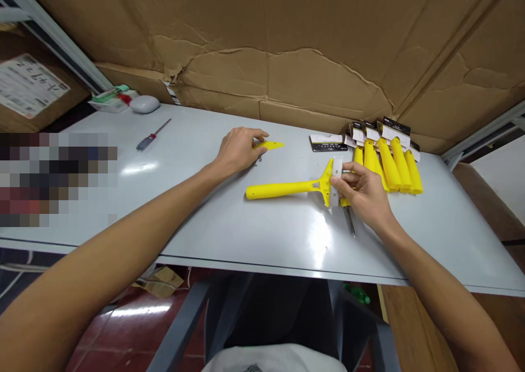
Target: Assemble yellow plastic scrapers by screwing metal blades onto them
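My left hand (241, 151) has its fingers closed on a small flat yellow plastic piece (274, 145) at the tabletop. My right hand (367, 192) pinches a pale, shiny blade strip (336, 181) against the wide head of a yellow scraper (283, 189). The scraper lies across the table with its handle toward the left. Partly hidden under my right hand is a screwdriver (349, 220), its dark shaft pointing toward me.
Several yellow scraper handles with black-and-white cards (391, 164) are piled at the right. A loose card (328, 142) lies behind the scraper. Another screwdriver (152, 136) and a computer mouse (145, 104) are at the left. A cardboard wall (266, 76) borders the table's back.
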Tool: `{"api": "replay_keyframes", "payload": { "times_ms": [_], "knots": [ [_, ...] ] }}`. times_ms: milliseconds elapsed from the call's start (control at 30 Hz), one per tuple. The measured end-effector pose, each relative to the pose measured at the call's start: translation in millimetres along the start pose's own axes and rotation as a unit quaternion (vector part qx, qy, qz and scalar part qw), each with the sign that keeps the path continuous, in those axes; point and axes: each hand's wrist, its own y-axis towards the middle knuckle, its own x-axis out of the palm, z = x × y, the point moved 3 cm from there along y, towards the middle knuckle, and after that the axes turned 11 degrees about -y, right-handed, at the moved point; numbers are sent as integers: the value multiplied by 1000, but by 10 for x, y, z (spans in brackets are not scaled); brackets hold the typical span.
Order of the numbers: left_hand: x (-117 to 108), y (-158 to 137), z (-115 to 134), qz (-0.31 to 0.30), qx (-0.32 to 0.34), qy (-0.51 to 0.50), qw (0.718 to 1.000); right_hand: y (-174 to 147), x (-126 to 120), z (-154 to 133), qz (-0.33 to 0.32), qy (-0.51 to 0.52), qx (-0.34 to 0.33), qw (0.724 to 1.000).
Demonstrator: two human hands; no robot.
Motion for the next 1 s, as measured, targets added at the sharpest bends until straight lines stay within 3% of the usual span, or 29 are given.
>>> {"api": "replay_keyframes", "payload": {
  "times_ms": [267, 367, 433, 500, 600, 733, 833, 1000],
  "knots": [
    [-4, 22, -51, 33, 34, -13, 999, -3, 47, -33, -2, -6, 12, 1000],
    [-31, -23, 81, 69, 66, -44, 995, -8, 68, -37, -8, -11, 13, 1000],
    [-64, -84, 229, 80, 81, -119, 986, -9, 82, -39, -8, -15, 13, 1000],
    [-85, -167, 393, 59, 79, -246, 964, -12, 99, -46, -8, -16, 14, 1000],
    [-70, -331, 646, -7, 71, -425, 902, -25, 132, -69, -21, -11, 18, 1000],
    [34, -577, 932, -110, 85, -518, 844, -54, 168, -109, -37, -10, 24, 999],
    [112, -708, 1049, -145, 85, -533, 829, -70, 182, -134, -44, 5, 27, 999],
    [120, -763, 1105, -130, 56, -529, 837, -86, 192, -160, -53, 12, 22, 998]
  ]
}}
